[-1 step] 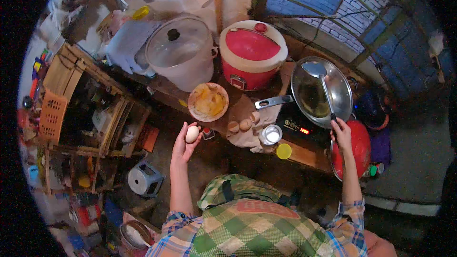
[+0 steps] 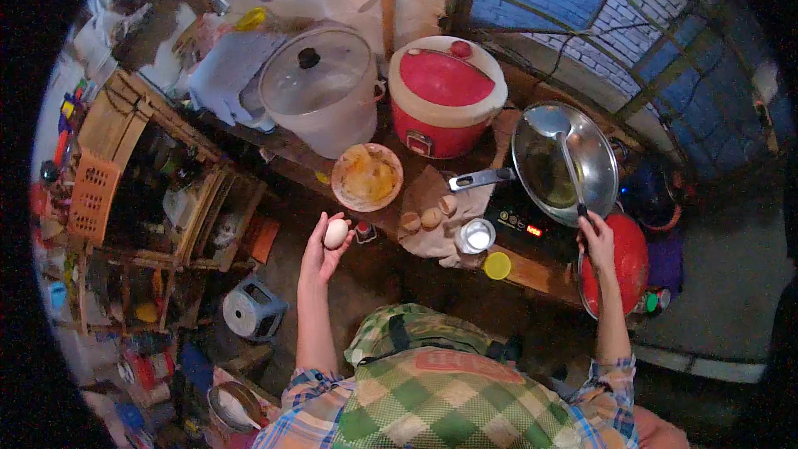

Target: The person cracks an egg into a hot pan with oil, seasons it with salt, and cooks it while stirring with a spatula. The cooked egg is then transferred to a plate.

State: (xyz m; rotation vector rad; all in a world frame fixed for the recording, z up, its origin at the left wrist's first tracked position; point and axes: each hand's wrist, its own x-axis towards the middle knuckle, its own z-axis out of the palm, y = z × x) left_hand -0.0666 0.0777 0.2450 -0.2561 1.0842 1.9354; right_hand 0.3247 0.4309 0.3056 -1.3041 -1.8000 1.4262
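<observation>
My left hand (image 2: 314, 263) is cupped palm up around a pale egg (image 2: 336, 234), just in front of a bowl (image 2: 337, 189) with yellow-orange food (image 2: 378, 177). My right hand (image 2: 597, 244) grips the dark handle of a metal cooking spatula (image 2: 570, 155). The spatula's blade rests inside a shiny frying pan (image 2: 602, 160), where yellowish liquid shows at the bottom. The pan stands on a black induction cooktop (image 2: 517, 221) with a lit red display. Between bowl and cooktop, several brown eggs or eggshells (image 2: 431, 217) lie on a tan cloth (image 2: 424, 241).
A small container of white stuff (image 2: 475, 237) and a yellow lid (image 2: 497, 265) sit at the counter's near edge. Behind are a lidded translucent pot (image 2: 324, 108) and a red-and-white rice cooker (image 2: 440, 129). A red basin (image 2: 625, 262) lies right; a stool (image 2: 252, 309) stands left.
The view has shifted slightly, with the counter items a little further right in the picture. Both hands keep their holds on the egg and the spatula.
</observation>
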